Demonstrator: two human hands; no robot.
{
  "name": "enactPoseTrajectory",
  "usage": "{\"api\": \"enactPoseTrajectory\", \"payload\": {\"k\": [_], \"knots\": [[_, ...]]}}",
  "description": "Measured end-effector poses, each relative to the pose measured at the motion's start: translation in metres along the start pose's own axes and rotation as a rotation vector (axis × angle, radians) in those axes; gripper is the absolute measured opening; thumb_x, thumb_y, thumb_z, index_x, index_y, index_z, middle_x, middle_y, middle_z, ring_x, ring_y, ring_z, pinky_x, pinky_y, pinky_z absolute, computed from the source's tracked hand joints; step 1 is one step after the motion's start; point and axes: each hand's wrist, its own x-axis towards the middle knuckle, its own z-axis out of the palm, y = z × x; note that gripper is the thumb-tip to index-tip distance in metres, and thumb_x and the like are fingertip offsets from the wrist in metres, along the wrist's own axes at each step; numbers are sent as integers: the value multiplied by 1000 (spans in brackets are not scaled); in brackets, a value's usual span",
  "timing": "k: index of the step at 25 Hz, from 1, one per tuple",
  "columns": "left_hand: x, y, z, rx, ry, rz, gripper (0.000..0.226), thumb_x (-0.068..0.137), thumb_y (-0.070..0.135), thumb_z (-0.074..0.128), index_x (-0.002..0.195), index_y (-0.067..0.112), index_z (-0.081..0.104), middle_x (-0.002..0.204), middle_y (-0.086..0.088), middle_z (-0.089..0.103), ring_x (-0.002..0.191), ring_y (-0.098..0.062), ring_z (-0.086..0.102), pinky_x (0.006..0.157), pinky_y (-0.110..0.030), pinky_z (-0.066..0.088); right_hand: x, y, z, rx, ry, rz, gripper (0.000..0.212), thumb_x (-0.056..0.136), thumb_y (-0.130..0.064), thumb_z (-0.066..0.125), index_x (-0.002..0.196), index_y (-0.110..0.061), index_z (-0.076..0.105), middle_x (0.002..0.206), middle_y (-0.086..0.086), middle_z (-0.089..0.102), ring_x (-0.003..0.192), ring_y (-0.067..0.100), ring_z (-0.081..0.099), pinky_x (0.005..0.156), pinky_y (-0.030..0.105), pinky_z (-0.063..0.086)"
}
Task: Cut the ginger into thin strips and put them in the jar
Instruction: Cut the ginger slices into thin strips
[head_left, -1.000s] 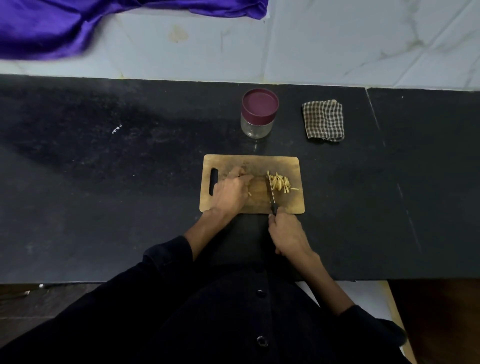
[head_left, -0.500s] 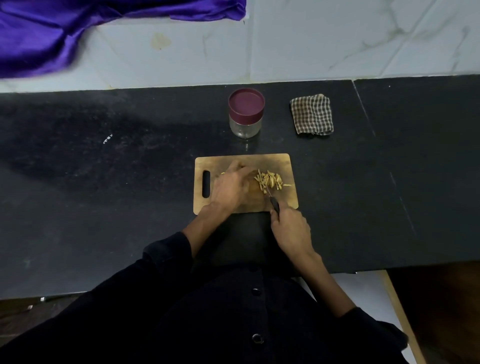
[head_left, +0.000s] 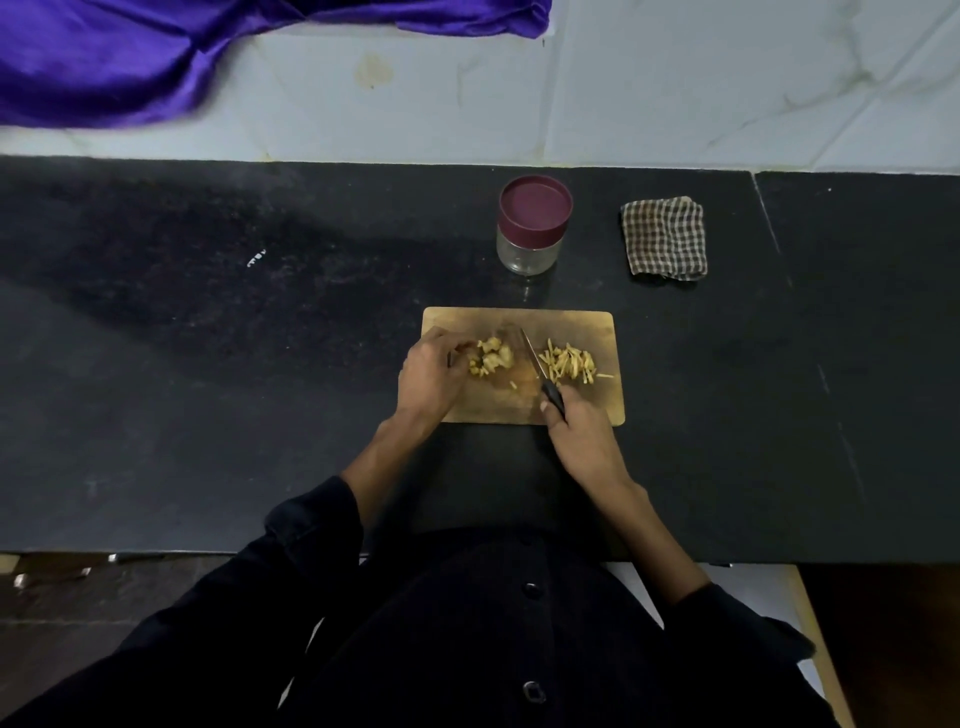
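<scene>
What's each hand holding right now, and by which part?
Right hand grips the small steel knife by its black handle. Left hand holds nothing, fingertips beside the pale uncut ginger.

Dim, soft light; wide-angle edge distortion

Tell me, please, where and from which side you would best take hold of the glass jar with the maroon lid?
Probably grip the clear glass body of the glass jar with the maroon lid from the side, below the lid, coming from the front. It stands upright and round, apart from the wooden cutting board and the checked cloth, so its sides are free.
</scene>
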Motion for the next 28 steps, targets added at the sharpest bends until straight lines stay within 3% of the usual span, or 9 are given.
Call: {"api": "enactPoseTrajectory", "payload": {"k": [4,6,9,14,18,21,24,26,28], "knots": [[-2,6,9,116,-35,-48,24,91,28,63,114,23,69,116,5,59,98,-15,60,80,-36,51,6,-1,4,8,-1,22,24,103,-25,46,117,-9,56,101,11,66,92,28,64,78,41,52],[-1,14,12,253,-38,-25,25,91,32,61,114,24,68,115,3,56,99,-17,58,78,-35,47,6,-1,4,17,-6,30,24,103,-26,46,118,-10,55,97,11,66,85,28,65,75,46,55],[0,20,16,397,-50,39,28,91,32,61,117,23,66,120,0,55,100,-19,57,85,-34,44,7,-1,4,32,-15,41,22,103,-27,46,117,-12,54,93,11,65,81,29,66,71,51,57],[2,23,18,440,-72,20,30,91,29,62,120,20,63,130,-2,50,100,-19,60,76,-31,47,7,0,5,37,-11,38,21,103,-28,45,114,-13,54,90,10,64,77,29,66,68,51,57],[8,23,15,444,-125,9,35,89,29,64,122,19,61,131,-5,49,105,-20,57,81,-31,47,8,1,5,43,-14,40,19,103,-28,45,112,-13,54,87,10,64,75,29,65,67,50,57],[16,24,12,363,-169,-19,31,85,26,70,113,17,63,126,-4,50,104,-20,57,79,-30,45,9,2,5,39,-23,43,19,104,-28,45,113,-14,53,89,9,64,77,28,66,68,51,57],[17,23,11,296,-184,14,15,83,22,71,96,21,64,106,3,62,94,-14,61,73,-24,43,9,3,6,43,-26,41,20,104,-28,45,115,-14,53,90,9,64,78,28,66,69,51,57],[15,22,11,264,-173,24,11,84,21,71,94,21,66,95,5,68,88,-12,64,70,-22,45,10,4,6,51,-24,43,20,104,-29,45,115,-14,53,91,10,64,79,28,66,70,52,57],[13,23,9,206,-159,28,12,86,21,69,97,18,71,95,7,70,87,-7,64,66,-11,41,11,5,7,55,-26,42,21,103,-29,45,115,-13,53,92,11,64,80,30,66,71,53,57]]}}
